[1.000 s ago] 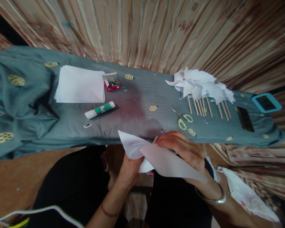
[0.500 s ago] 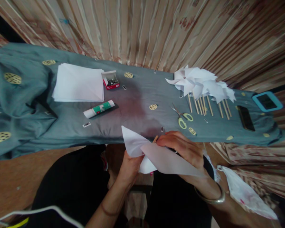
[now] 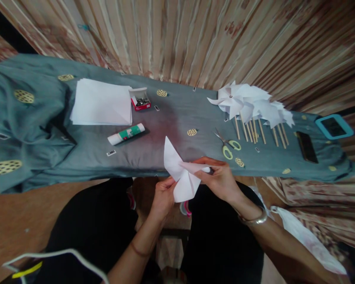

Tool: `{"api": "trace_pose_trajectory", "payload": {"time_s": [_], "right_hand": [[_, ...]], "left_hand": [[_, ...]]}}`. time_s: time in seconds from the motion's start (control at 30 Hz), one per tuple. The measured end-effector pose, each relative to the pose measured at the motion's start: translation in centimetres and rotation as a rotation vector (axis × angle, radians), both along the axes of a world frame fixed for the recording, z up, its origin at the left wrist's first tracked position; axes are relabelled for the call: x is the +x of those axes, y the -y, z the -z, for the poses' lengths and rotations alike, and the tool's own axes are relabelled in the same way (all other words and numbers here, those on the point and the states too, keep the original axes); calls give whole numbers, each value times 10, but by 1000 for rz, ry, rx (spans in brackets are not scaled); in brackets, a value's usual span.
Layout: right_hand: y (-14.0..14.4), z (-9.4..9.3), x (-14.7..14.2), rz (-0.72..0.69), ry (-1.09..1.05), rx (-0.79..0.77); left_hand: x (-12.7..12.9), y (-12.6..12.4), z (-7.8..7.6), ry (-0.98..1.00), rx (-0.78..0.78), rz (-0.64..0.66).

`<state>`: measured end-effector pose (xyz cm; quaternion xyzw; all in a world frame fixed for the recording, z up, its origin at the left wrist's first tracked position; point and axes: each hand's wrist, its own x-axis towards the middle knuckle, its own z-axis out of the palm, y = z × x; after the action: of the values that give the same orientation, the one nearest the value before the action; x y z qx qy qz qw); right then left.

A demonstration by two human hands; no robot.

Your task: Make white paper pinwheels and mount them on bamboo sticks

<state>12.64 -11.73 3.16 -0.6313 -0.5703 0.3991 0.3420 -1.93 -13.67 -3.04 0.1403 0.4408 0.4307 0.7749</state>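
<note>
A white paper pinwheel [image 3: 183, 177], partly folded, is held between my hands just in front of the table's near edge. My left hand [image 3: 163, 194] grips its lower left side, fingers closed and partly behind the paper. With thumb and fingers, my right hand [image 3: 220, 175] pinches the blade on the right. Beyond lie green-handled scissors [image 3: 228, 146]. Finished-looking pinwheels [image 3: 251, 100] on wooden sticks are heaped at the far right of them. Whether a stick is behind the held paper cannot be seen.
On the patterned grey-green cloth [image 3: 171, 114] rest a stack of white paper [image 3: 102, 102], a small red box [image 3: 141, 100] of metal pins and a glue stick [image 3: 126, 134]. To the right are a dark phone [image 3: 307, 146] and a blue-framed device [image 3: 334, 126]. A curtain [image 3: 165, 39] hangs behind.
The pinwheel has risen and turned, its right blade now pulled inward. My right hand has moved from the top of the paper to its right side. A stick end seen earlier is hidden.
</note>
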Motion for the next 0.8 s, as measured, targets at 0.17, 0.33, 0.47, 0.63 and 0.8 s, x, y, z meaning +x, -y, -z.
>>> {"api": "trace_pose_trajectory", "payload": {"time_s": [0.17, 0.33, 0.47, 0.63, 0.8], "right_hand": [[-19, 16, 4, -107, 59, -109], [-36, 25, 5, -215, 160, -128], [-46, 24, 5, -264, 260, -154], [-57, 23, 8, -304, 351, -233], [-72, 25, 13, -374, 228, -280]], "left_hand": [[7, -2, 1, 63, -110, -92], [10, -3, 6, 66, -126, -133], [11, -3, 9, 37, -103, -157], [13, -3, 8, 79, -109, -180], [14, -3, 5, 107, -130, -173]]}}
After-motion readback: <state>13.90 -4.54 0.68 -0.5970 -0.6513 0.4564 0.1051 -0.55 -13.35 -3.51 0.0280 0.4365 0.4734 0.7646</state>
